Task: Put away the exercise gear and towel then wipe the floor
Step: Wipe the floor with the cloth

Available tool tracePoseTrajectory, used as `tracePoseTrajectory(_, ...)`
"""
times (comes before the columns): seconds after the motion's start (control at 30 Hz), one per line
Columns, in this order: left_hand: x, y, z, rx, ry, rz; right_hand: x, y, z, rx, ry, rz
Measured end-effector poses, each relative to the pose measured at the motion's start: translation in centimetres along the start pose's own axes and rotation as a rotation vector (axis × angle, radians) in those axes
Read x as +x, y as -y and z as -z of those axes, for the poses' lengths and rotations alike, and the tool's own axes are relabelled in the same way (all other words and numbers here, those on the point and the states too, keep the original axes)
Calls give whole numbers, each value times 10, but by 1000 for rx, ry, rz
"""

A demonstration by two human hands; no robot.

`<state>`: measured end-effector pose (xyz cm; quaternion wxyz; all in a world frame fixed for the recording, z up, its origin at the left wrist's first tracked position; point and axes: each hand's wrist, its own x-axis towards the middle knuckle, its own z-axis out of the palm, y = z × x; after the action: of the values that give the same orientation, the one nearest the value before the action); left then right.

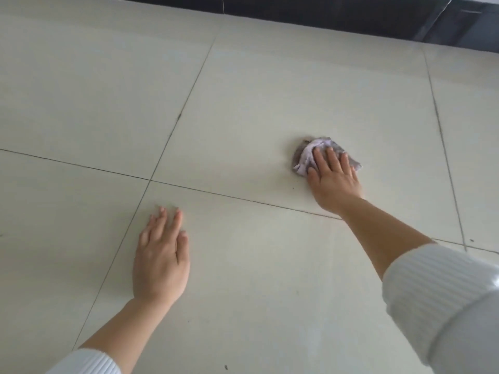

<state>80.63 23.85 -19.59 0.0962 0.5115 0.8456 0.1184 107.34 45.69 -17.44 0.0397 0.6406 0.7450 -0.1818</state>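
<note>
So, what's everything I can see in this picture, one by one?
floor tiles: several, pale cream, filling most of the view
grout lines: several, dark, between the tiles
dark strip: one, black, along the top edge beyond the tiles
cloth: one, lilac and grey, crumpled on a tile right of centre
sleeves: two, white ribbed, bottom corners
left hand: one, flat on the floor, lower left, fingers straight
right hand: one, pressing flat on the cloth
</note>
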Motion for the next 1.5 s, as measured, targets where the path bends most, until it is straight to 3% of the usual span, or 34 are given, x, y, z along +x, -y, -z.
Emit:
tracePoseTrajectory(0.07, 0, 3, 2, 19, 3, -21, 15, 21, 0, 24, 29, -77)
tracePoseTrajectory(0.13, 1, 5, 4, 15, -3, -36, 18, 51, -7, 1, 44, 11)
tracePoseTrajectory(0.33, 13, -2, 18, -108, -142, -79, -68, 137, -61, -140, 73, 652)
tracePoseTrajectory(0.47, 21, -10, 23, -313, -230, 188, -128, 142, -82, -210, 192, 990)
tracePoseTrajectory(0.53, 23, -11, 19, -343, -244, 227, -118, 130, -75, -228, 223, 1138)
tracePoseTrajectory(0.6, 24, -12, 18, -321, -268, 217, -86, 117, -66, -283, 140, 1206)
tracePoseTrajectory(0.67, 23, -10, 18, -292, -269, 191, -46, 99, -53, -305, 42, 1050)
tracePoseTrajectory(0.8, 18, -6, 23, -154, -212, 41, 1, 40, -18, -112, -7, 368)
tracePoseTrajectory(0.87, 18, -5, 24, -109, -209, 42, 1, 20, -6, -3, -22, 123)
tracePoseTrajectory(0.97, 17, -6, 20, -73, -224, 45, -9, 17, -11, 101, -74, -99)
tracePoseTrajectory(1.03, 16, -6, 16, -64, -230, 27, -25, 24, -24, 136, -129, -141)
tracePoseTrajectory(1.13, 15, -6, 12, -66, -246, 11, -74, 36, -48, 72, -175, 89)
tracePoseTrajectory(1.33, 14, -10, 5, -36, -251, 6, -177, 64, -92, -124, 42, 841)
tracePoseTrajectory(1.43, 16, -5, 4, -12, -229, -37, -179, 63, -90, -178, 129, 1173)
tracePoseTrajectory(1.5, 19, -3, 6, -2, -206, -43, -156, 57, -79, -183, 150, 1264)
